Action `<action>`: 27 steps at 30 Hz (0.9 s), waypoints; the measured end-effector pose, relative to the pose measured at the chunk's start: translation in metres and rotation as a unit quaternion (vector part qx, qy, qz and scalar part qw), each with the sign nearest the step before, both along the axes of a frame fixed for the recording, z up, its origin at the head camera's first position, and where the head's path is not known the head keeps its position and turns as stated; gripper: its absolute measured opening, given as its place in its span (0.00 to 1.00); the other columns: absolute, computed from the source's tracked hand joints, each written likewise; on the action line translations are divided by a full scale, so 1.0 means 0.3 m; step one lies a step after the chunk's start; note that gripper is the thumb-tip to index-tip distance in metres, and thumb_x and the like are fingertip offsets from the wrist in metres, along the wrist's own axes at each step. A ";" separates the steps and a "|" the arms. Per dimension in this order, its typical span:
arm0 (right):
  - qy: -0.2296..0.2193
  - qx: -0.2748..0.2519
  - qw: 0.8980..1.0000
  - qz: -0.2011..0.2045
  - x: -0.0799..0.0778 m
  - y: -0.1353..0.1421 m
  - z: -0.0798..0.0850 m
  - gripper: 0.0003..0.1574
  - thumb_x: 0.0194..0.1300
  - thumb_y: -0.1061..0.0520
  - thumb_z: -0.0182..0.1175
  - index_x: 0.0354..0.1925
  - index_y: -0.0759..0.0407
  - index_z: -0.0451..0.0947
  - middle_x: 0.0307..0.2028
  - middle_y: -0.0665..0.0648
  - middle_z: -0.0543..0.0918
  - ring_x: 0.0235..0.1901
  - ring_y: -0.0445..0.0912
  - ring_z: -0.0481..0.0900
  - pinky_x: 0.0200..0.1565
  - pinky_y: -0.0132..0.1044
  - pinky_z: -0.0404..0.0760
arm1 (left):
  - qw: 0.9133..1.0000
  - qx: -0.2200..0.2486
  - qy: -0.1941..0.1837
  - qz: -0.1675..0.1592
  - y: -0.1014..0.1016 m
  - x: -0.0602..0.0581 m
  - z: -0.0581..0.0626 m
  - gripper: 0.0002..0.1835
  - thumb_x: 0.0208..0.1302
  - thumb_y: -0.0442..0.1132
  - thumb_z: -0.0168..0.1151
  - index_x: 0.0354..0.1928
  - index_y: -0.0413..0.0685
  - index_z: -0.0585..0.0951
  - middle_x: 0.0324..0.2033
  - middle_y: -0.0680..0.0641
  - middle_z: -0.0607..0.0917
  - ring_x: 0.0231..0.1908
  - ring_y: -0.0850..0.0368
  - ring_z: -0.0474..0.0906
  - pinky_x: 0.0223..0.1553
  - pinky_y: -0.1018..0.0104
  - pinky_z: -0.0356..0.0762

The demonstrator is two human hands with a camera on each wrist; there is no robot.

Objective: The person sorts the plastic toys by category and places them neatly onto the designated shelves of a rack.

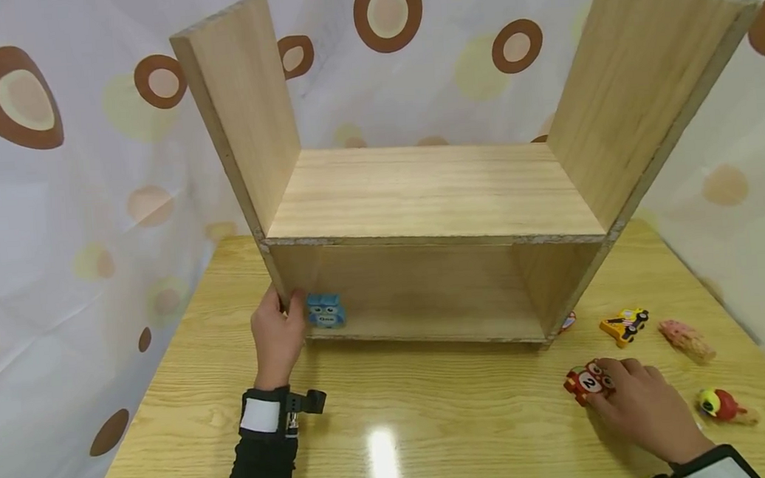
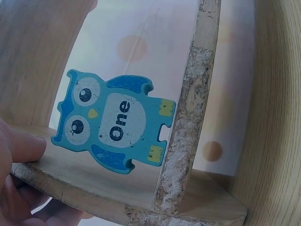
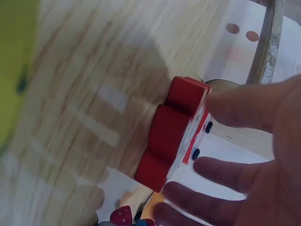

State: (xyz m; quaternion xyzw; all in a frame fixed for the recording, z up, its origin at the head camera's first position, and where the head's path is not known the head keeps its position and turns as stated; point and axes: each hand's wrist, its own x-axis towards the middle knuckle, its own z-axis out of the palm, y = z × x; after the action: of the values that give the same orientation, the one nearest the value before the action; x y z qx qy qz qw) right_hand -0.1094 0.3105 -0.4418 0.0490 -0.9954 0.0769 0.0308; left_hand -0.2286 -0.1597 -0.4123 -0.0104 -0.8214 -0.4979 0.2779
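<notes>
I have my left hand (image 1: 279, 339) clamped on the wooden shelf's (image 1: 432, 191) side, right hand (image 1: 646, 404) pinching a block (image 1: 586, 382), red, marked 2

We're seeing a smooth, matt wooden shelf (image 1: 432, 191) with rough, flaky edges (image 2: 181, 155), a shiny wood-grain table (image 1: 448, 412) and a scuffed blue owl (image 2: 124, 122).

I've got a pale backdrop (image 1: 446, 12) with brown circles filling the top of my frame, a wooden table (image 1: 437, 442) across the bottom, and over at lower right a yellow toy truck (image 1: 627, 323), some pinkish thing (image 1: 687, 340), plus a red-and-yellow toy (image 1: 723, 403).
</notes>
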 end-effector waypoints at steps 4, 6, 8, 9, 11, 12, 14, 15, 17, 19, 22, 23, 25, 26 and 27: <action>-0.038 0.015 0.999 -0.005 -0.009 0.010 0.002 0.33 0.57 0.49 0.63 0.51 0.73 0.72 0.40 0.73 0.79 0.39 0.68 0.76 0.38 0.61 0.74 | 1.000 -0.001 0.003 0.000 -0.001 -0.002 0.000 0.13 0.65 0.37 0.58 0.48 0.36 0.78 0.45 0.33 0.85 0.45 0.42 0.82 0.44 0.43 0.80; -0.051 0.020 0.998 -0.008 -0.013 0.012 0.002 0.34 0.57 0.48 0.62 0.51 0.74 0.71 0.39 0.73 0.80 0.38 0.67 0.76 0.35 0.60 0.76 | 1.000 -0.001 0.004 0.000 -0.001 -0.003 0.000 0.13 0.65 0.37 0.58 0.48 0.36 0.78 0.45 0.32 0.85 0.45 0.43 0.82 0.44 0.43 0.80; -0.071 0.024 0.997 -0.018 -0.019 0.015 0.005 0.36 0.58 0.45 0.62 0.52 0.74 0.71 0.39 0.73 0.80 0.36 0.66 0.77 0.32 0.60 0.76 | 1.000 0.000 0.005 -0.002 -0.001 -0.003 0.001 0.14 0.65 0.37 0.58 0.48 0.35 0.78 0.45 0.32 0.84 0.44 0.43 0.82 0.44 0.43 0.80; -0.081 0.027 0.996 -0.023 -0.022 0.015 0.007 0.37 0.59 0.43 0.61 0.52 0.74 0.70 0.39 0.74 0.80 0.36 0.65 0.77 0.30 0.60 0.76 | 1.000 0.000 0.004 -0.002 -0.001 -0.003 0.001 0.14 0.65 0.37 0.58 0.48 0.35 0.78 0.45 0.32 0.84 0.44 0.43 0.81 0.44 0.43 0.80; -0.103 0.031 0.994 -0.032 -0.028 0.018 0.011 0.41 0.60 0.39 0.59 0.54 0.74 0.69 0.40 0.75 0.79 0.36 0.66 0.77 0.28 0.62 0.75 | 1.000 0.004 0.001 -0.001 -0.002 -0.002 0.001 0.14 0.65 0.37 0.58 0.48 0.35 0.78 0.45 0.32 0.84 0.43 0.43 0.81 0.43 0.43 0.80; -0.112 0.033 0.993 -0.035 -0.031 0.019 0.013 0.43 0.61 0.38 0.59 0.54 0.74 0.68 0.41 0.76 0.79 0.37 0.66 0.77 0.28 0.62 0.75 | 1.000 0.006 0.000 -0.001 -0.002 -0.003 0.000 0.14 0.65 0.37 0.58 0.48 0.35 0.78 0.45 0.32 0.84 0.43 0.43 0.81 0.43 0.43 0.80; -0.120 0.036 0.992 -0.033 -0.033 0.021 0.016 0.45 0.61 0.36 0.58 0.55 0.75 0.68 0.42 0.77 0.79 0.38 0.66 0.78 0.28 0.61 0.75 | 1.000 0.008 -0.004 0.000 -0.001 -0.001 0.001 0.14 0.65 0.38 0.58 0.48 0.35 0.78 0.45 0.32 0.84 0.43 0.43 0.81 0.43 0.44 0.80; -0.121 0.036 0.992 -0.029 -0.034 0.022 0.016 0.46 0.61 0.36 0.59 0.55 0.76 0.67 0.42 0.77 0.79 0.37 0.66 0.78 0.28 0.61 0.76 | 1.000 0.009 -0.006 0.001 -0.002 0.000 0.001 0.14 0.65 0.38 0.58 0.48 0.35 0.78 0.45 0.33 0.84 0.43 0.43 0.81 0.43 0.44 0.80; -0.117 0.029 0.992 -0.022 -0.035 0.025 0.016 0.46 0.60 0.37 0.60 0.54 0.76 0.67 0.41 0.76 0.79 0.37 0.64 0.79 0.28 0.58 0.77 | 1.000 0.010 -0.008 0.001 -0.001 0.001 0.003 0.14 0.65 0.38 0.58 0.49 0.36 0.78 0.45 0.33 0.84 0.43 0.44 0.81 0.43 0.44 0.79; -0.112 0.014 0.993 -0.020 -0.035 0.026 0.015 0.47 0.59 0.37 0.62 0.54 0.77 0.67 0.41 0.75 0.78 0.35 0.61 0.79 0.28 0.55 0.78 | 1.000 0.007 -0.008 0.001 0.000 0.000 0.003 0.14 0.65 0.37 0.58 0.49 0.36 0.77 0.46 0.33 0.84 0.42 0.44 0.81 0.42 0.44 0.79; -0.105 -0.019 0.994 -0.024 -0.037 0.025 0.012 0.49 0.57 0.38 0.64 0.55 0.80 0.65 0.41 0.75 0.74 0.32 0.57 0.77 0.29 0.52 0.78 | 1.000 0.006 -0.006 0.003 0.002 -0.001 0.004 0.14 0.65 0.37 0.57 0.49 0.36 0.77 0.45 0.33 0.84 0.41 0.44 0.81 0.40 0.46 0.79; -0.102 -0.030 0.994 -0.028 -0.037 0.023 0.011 0.50 0.56 0.39 0.65 0.55 0.81 0.64 0.41 0.76 0.72 0.32 0.56 0.76 0.29 0.52 0.78 | 1.000 0.006 -0.005 0.004 0.002 -0.002 0.004 0.14 0.65 0.37 0.57 0.49 0.36 0.78 0.45 0.33 0.85 0.41 0.45 0.81 0.40 0.46 0.79; -0.089 -0.053 0.994 -0.033 -0.034 0.018 0.008 0.50 0.54 0.42 0.68 0.55 0.81 0.63 0.42 0.76 0.69 0.32 0.56 0.75 0.31 0.53 0.78 | 1.000 0.006 -0.004 0.004 0.004 -0.003 0.004 0.14 0.66 0.37 0.57 0.49 0.35 0.78 0.45 0.33 0.84 0.41 0.45 0.81 0.40 0.46 0.79; -0.079 -0.061 0.994 -0.034 -0.032 0.015 0.007 0.49 0.53 0.44 0.69 0.55 0.80 0.63 0.43 0.76 0.68 0.33 0.57 0.75 0.32 0.54 0.79 | 1.000 0.006 -0.003 0.004 0.005 -0.002 0.005 0.14 0.66 0.38 0.57 0.49 0.36 0.78 0.45 0.33 0.85 0.41 0.44 0.81 0.40 0.46 0.79; -0.070 -0.069 0.995 -0.034 -0.029 0.010 0.006 0.48 0.51 0.47 0.70 0.55 0.79 0.62 0.44 0.76 0.67 0.34 0.58 0.75 0.33 0.55 0.79 | 1.000 0.005 -0.003 0.003 0.005 -0.002 0.006 0.14 0.66 0.38 0.57 0.49 0.35 0.77 0.45 0.33 0.84 0.42 0.44 0.81 0.41 0.45 0.80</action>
State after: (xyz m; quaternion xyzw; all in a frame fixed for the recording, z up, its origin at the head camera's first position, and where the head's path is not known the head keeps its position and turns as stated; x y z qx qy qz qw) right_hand -0.1180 0.3136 -0.4401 0.0069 -0.9885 0.1475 -0.0330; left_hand -0.2291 -0.1581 -0.4105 -0.0049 -0.8196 -0.5014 0.2773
